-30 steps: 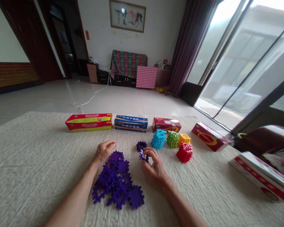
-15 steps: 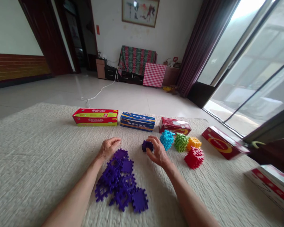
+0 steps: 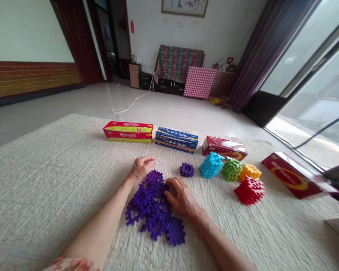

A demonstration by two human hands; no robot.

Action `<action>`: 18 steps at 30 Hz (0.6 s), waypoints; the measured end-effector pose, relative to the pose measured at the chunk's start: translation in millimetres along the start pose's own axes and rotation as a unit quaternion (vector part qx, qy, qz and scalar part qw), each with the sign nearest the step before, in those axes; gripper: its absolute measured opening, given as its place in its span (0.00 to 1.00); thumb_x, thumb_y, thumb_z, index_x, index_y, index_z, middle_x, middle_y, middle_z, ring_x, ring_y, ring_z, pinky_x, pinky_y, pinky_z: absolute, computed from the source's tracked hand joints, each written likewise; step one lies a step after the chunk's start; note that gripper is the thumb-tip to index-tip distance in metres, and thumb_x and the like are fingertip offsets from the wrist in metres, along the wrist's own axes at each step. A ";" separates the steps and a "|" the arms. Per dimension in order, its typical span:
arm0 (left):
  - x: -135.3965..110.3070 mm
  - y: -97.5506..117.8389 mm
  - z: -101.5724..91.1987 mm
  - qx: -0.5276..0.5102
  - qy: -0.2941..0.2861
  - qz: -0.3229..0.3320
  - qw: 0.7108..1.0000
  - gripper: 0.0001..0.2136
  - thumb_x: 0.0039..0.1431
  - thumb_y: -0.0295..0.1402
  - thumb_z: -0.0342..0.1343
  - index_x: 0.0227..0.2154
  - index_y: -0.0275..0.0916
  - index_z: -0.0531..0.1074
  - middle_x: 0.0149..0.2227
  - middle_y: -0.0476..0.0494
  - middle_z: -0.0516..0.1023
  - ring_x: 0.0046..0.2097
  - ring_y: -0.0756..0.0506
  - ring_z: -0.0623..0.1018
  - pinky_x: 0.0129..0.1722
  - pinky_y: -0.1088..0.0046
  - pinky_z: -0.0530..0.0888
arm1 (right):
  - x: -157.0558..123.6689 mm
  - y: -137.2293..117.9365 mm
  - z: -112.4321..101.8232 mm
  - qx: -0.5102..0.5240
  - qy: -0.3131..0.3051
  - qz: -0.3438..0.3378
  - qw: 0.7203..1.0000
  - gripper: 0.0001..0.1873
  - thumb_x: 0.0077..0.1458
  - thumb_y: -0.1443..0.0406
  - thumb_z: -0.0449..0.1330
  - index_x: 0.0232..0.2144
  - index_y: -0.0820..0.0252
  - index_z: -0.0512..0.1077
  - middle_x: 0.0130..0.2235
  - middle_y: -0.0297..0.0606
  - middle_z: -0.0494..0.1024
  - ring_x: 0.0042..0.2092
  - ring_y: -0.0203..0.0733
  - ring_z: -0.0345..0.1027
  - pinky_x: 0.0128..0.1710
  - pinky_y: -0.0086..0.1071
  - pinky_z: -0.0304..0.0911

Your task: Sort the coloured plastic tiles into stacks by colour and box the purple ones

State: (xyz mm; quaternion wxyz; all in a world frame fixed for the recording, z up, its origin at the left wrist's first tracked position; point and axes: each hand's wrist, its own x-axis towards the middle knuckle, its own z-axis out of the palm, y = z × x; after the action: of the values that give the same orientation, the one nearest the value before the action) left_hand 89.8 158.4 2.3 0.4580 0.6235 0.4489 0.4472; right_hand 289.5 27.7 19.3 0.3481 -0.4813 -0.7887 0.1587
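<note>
A heap of flat purple interlocking tiles (image 3: 152, 210) lies on the beige textured cloth (image 3: 45, 180). My left hand (image 3: 141, 167) rests loosely curled at the heap's far edge, touching the top tiles. My right hand (image 3: 180, 195) lies on the heap's right side with its fingers bent onto a tile. A small purple stack of joined tiles (image 3: 187, 169) stands alone beyond my right hand. To its right are a blue stack (image 3: 211, 165), a green stack (image 3: 232, 169), an orange stack (image 3: 250, 171) and a red stack (image 3: 250, 190).
Along the far edge of the cloth lie a red-yellow box (image 3: 128, 131), a blue box (image 3: 176, 140) and a red box (image 3: 224, 147). Another red box (image 3: 295, 176) lies at the right. Behind are tiled floor, a white cable and a sliding glass door.
My right hand set its purple tile on the small purple stack, let go and drew back onto the heap. The camera view shifted left. My left hand has stayed put.
</note>
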 end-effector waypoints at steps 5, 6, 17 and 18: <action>0.8 -3.9 0.1 0.014 -0.001 0.003 1.000 0.19 0.47 0.42 0.59 0.36 0.32 0.78 0.32 0.38 0.81 0.35 0.43 0.79 0.39 0.66 0.75 | 0.7 0.5 7.1 0.011 0.022 0.034 0.999 0.14 0.47 0.71 0.60 0.39 0.57 0.68 0.36 0.38 0.73 0.40 0.44 0.66 0.42 0.39 0.63; 1.1 -5.0 0.2 0.018 -0.001 0.004 1.000 0.19 0.47 0.42 0.59 0.36 0.32 0.78 0.32 0.38 0.81 0.35 0.42 0.79 0.39 0.66 0.75 | 0.1 1.5 6.3 0.027 0.027 0.043 0.998 0.15 0.46 0.71 0.59 0.39 0.57 0.68 0.36 0.37 0.73 0.39 0.43 0.66 0.41 0.38 0.63; 1.8 -5.6 0.9 0.017 0.006 -0.008 1.000 0.18 0.45 0.42 0.60 0.34 0.34 0.79 0.31 0.40 0.81 0.37 0.41 0.79 0.40 0.66 0.75 | -3.5 15.0 -18.6 0.018 0.146 -0.009 0.989 0.09 0.56 0.72 0.51 0.34 0.56 0.68 0.35 0.38 0.70 0.39 0.40 0.65 0.40 0.35 0.64; 2.0 -5.7 0.9 0.016 0.006 -0.009 1.000 0.18 0.44 0.42 0.60 0.34 0.34 0.79 0.31 0.40 0.81 0.37 0.41 0.79 0.40 0.66 0.75 | -4.7 15.6 -20.4 0.001 0.132 -0.019 0.991 0.10 0.55 0.73 0.50 0.36 0.56 0.68 0.36 0.39 0.69 0.40 0.41 0.65 0.41 0.36 0.64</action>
State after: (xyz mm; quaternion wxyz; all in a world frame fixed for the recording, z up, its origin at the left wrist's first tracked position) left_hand 90.2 161.2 -3.2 0.4492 0.6238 0.4645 0.4397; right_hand 315.3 29.5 22.7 0.4525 -0.4829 -0.7445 0.0876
